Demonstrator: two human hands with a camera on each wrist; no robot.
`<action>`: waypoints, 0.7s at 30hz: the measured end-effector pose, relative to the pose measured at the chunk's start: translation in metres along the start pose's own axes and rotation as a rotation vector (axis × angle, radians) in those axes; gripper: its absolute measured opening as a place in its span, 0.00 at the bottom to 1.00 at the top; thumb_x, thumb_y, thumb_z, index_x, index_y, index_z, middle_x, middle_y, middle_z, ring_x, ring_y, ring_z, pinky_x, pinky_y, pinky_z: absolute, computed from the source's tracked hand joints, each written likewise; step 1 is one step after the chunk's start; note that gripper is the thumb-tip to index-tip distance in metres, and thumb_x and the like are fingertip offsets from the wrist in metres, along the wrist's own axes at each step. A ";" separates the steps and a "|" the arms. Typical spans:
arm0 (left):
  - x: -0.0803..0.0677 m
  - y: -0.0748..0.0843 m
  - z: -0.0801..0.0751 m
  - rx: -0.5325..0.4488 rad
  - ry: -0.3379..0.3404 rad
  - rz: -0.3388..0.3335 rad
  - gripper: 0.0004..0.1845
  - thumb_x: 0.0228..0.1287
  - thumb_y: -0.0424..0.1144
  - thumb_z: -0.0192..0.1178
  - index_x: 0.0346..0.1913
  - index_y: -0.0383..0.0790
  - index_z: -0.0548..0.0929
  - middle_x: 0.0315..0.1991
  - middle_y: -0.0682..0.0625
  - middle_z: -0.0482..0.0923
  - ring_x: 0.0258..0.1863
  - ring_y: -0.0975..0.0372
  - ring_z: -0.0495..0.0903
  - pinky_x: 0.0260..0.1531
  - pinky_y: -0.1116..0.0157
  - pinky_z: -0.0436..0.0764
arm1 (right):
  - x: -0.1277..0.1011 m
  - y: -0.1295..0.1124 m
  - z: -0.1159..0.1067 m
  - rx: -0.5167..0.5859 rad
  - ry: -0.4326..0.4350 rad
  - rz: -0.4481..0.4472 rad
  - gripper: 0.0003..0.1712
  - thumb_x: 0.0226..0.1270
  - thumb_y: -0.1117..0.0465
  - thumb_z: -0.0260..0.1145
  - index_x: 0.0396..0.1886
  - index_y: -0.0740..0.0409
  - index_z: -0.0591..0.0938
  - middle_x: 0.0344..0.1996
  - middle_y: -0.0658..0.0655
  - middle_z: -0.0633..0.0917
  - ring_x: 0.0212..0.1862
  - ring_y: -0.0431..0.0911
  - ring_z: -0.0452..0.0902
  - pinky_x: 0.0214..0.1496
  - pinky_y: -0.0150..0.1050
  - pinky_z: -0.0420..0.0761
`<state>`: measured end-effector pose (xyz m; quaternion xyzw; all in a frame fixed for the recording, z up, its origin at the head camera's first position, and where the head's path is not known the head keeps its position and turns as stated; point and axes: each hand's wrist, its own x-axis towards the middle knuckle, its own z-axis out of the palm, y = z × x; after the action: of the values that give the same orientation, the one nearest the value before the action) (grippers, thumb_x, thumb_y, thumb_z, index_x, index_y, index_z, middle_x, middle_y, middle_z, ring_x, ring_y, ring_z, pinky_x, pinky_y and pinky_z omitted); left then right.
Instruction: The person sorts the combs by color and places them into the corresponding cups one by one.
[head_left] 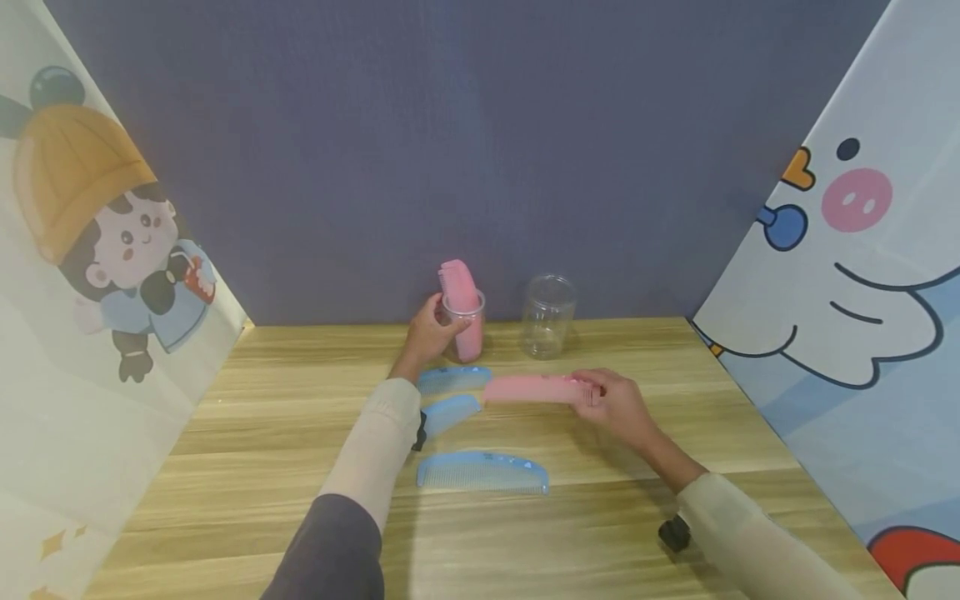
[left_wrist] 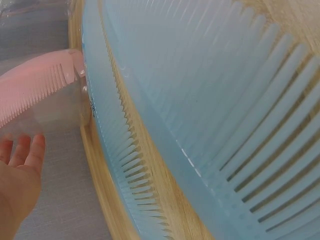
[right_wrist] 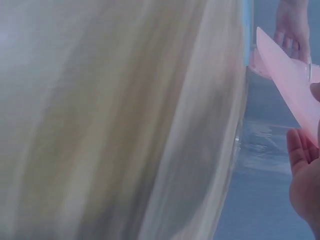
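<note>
My left hand (head_left: 433, 333) grips a clear plastic cup (head_left: 478, 310) near the back of the table. Inside that cup a pink comb (head_left: 467, 292) stands upright, its top above the rim; its teeth show in the left wrist view. With my right hand (head_left: 617, 407) I pinch another pink comb (head_left: 536, 389) by its right end, holding it level in front of the cups. Three blue combs lie by my left forearm: the far one (head_left: 453, 380), the middle one (head_left: 452, 412), partly hidden by the wrist strap, and the near one (head_left: 483, 472).
A second clear cup (head_left: 548, 321) stands to the right of the held one, against the dark back wall (head_left: 480, 150). Printed panels flank the wooden table (head_left: 570, 533) on both sides.
</note>
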<state>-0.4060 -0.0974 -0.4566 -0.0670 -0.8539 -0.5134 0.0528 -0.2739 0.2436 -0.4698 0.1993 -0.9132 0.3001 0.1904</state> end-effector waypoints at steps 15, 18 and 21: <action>0.001 -0.001 0.000 -0.012 -0.001 0.012 0.47 0.62 0.58 0.69 0.78 0.43 0.61 0.72 0.40 0.70 0.69 0.47 0.73 0.69 0.47 0.74 | 0.030 -0.013 -0.006 0.110 0.058 0.097 0.26 0.50 0.61 0.81 0.50 0.64 0.88 0.40 0.65 0.90 0.29 0.40 0.79 0.26 0.28 0.79; 0.001 -0.002 0.000 -0.015 -0.003 0.007 0.47 0.62 0.58 0.69 0.78 0.44 0.61 0.72 0.40 0.70 0.68 0.47 0.73 0.69 0.47 0.74 | 0.038 -0.014 -0.009 0.104 0.070 0.102 0.26 0.51 0.60 0.81 0.51 0.63 0.88 0.39 0.64 0.90 0.26 0.40 0.77 0.24 0.28 0.76; 0.001 -0.002 0.000 -0.017 -0.001 0.009 0.47 0.61 0.58 0.70 0.78 0.44 0.61 0.71 0.41 0.71 0.68 0.48 0.73 0.69 0.47 0.75 | 0.045 -0.017 -0.015 0.113 0.075 0.116 0.26 0.53 0.59 0.80 0.53 0.62 0.87 0.40 0.65 0.90 0.26 0.42 0.75 0.23 0.29 0.75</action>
<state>-0.4074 -0.0983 -0.4579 -0.0718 -0.8493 -0.5203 0.0540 -0.3007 0.2288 -0.4292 0.1453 -0.8971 0.3687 0.1954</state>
